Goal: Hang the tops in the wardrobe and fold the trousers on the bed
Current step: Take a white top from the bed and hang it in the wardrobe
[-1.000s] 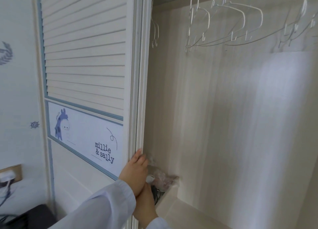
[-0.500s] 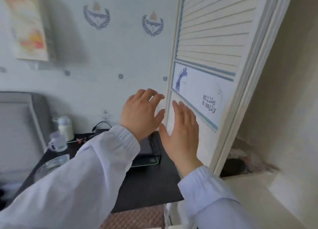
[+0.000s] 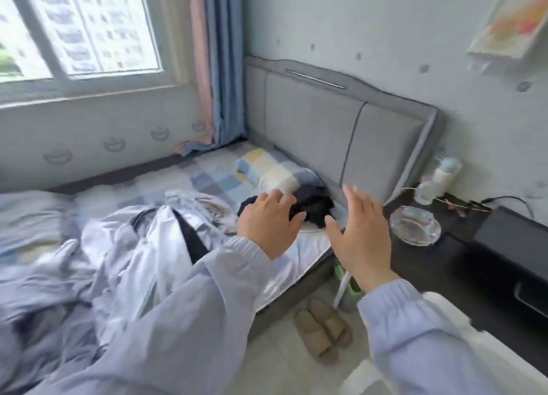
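Note:
A heap of pale silvery-grey clothing with black stripes lies crumpled across the bed. A dark navy garment is bunched near the checked pillow by the headboard. My left hand hovers open, fingers spread, just in front of the dark garment. My right hand is open too, palm down, over the bed's right edge, holding nothing. The wardrobe is out of view.
A black bedside table on the right carries a glass ashtray, bottles and cables. Beige slippers lie on the floor beside the bed. A grey headboard, window and curtains stand behind.
The view has swung left from the wardrobe door past the bedside table to the bed. Both hands left the door edge and now hang open over the bed.

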Demonstrator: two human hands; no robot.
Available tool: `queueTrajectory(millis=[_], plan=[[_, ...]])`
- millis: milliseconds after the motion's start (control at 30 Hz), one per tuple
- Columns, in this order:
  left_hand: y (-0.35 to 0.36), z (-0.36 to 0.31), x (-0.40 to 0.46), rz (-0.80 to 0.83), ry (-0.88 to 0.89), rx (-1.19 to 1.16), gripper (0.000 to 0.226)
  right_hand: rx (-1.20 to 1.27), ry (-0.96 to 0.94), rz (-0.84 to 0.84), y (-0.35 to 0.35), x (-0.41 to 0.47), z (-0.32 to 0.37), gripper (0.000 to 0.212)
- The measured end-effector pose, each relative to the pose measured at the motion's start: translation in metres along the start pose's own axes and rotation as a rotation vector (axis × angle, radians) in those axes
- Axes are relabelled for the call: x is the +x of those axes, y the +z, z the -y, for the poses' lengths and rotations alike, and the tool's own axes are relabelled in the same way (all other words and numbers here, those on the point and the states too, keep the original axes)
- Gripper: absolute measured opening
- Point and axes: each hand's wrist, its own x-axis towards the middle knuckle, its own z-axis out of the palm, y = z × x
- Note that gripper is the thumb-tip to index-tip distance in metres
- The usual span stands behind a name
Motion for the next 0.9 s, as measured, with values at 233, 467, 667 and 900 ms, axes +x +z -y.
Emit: queueTrajectory(millis=[233, 467, 667, 900], plan=[[-0.018, 0.215, -0.046, 0.08, -0.351, 0.045, 0.037, 0.151, -0.08, 0.284, 0.156, 0.005, 0.162, 0.051], [0.016, 0.355, -0.058, 0.275, -0.555, 0.027, 0.038, 0.195, -0.01, 0.598, 0.28, 0.009, 0.253, 0.043], [0.069, 0.456, -0.038, 0.41, -0.743, 0.007, 0.037, 0.138, 0.03, 0.842, 0.394, 0.046, 0.275, 0.041], [0.166, 0.559, 0.002, 0.532, -0.915, -0.022, 0.036, 0.016, 0.045, 1.106, 0.551, 0.088, 0.277, 0.043]])
